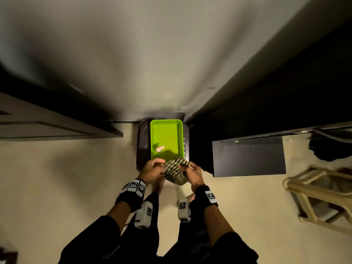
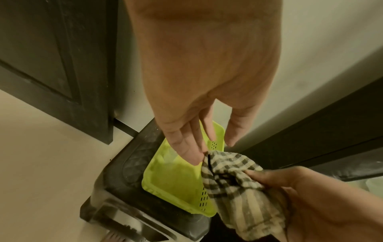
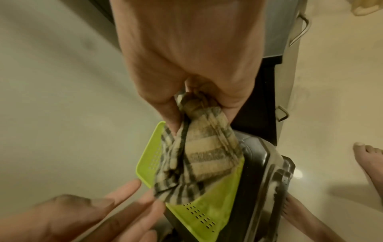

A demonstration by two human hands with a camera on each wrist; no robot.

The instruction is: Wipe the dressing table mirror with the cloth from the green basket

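**Cloth out of the basket, mirror not yet wiped**

The right hand (image 3: 186, 68) grips the bunched beige-and-black checked cloth (image 1: 176, 171) above the near edge of the bright green plastic basket (image 1: 166, 139). The left hand (image 2: 205, 91), fingers loosely extended, touches the cloth's edge. No mirror shows; wiping seems wholly ahead.

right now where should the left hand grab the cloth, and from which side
Pinch the loose checked corner of the cloth nearest the left hand, coming from the left over the green basket. The right hand already bunches the other end, so that corner hangs free.
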